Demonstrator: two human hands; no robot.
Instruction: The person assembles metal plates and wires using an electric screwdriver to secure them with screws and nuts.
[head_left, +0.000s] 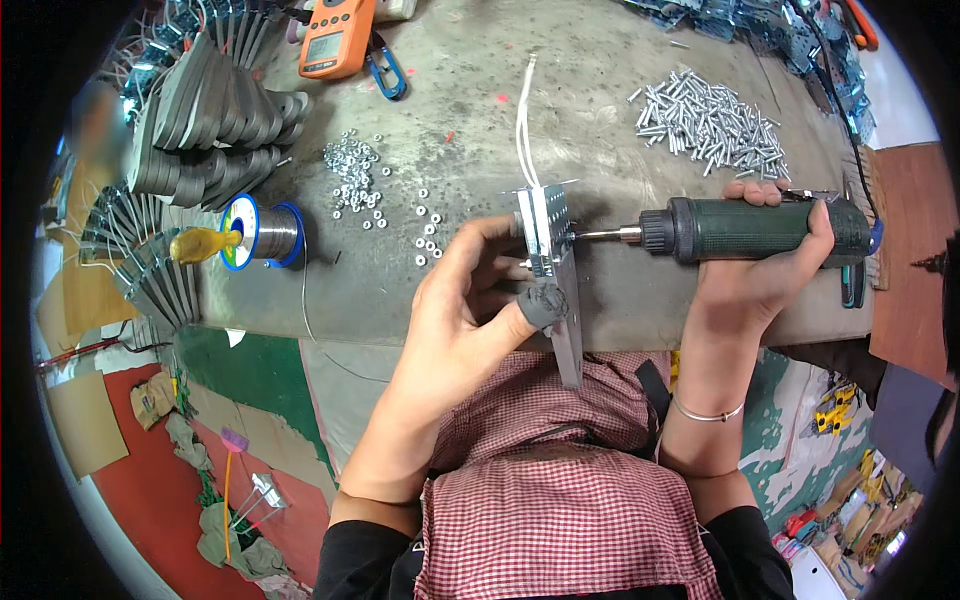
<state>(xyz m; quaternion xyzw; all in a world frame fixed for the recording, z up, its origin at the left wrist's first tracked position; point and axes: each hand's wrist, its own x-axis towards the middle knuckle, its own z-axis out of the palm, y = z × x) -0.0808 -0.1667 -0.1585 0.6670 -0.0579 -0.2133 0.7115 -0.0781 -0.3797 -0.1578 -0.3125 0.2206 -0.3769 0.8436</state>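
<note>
My left hand [465, 305], with dark tape round its thumb, grips a flat grey part with a perforated metal plate [545, 225] at its top. Two white wires [524, 120] run from the plate across the bench. In my right hand [765, 270] is a dark green electric screwdriver [740, 228], lying level and pointing left. The tip of its bit meets the right face of the plate, at what looks like a small screw. My left fingers are partly hidden behind the part.
Loose nuts [352, 172] lie left of the wires, and a heap of screws [710, 125] lies at the right. Left stand a solder spool [275, 235], a yellow handle [205, 244] and stacked grey parts [205, 110]. An orange meter [337, 40] and blue cutters [387, 70] are at the back.
</note>
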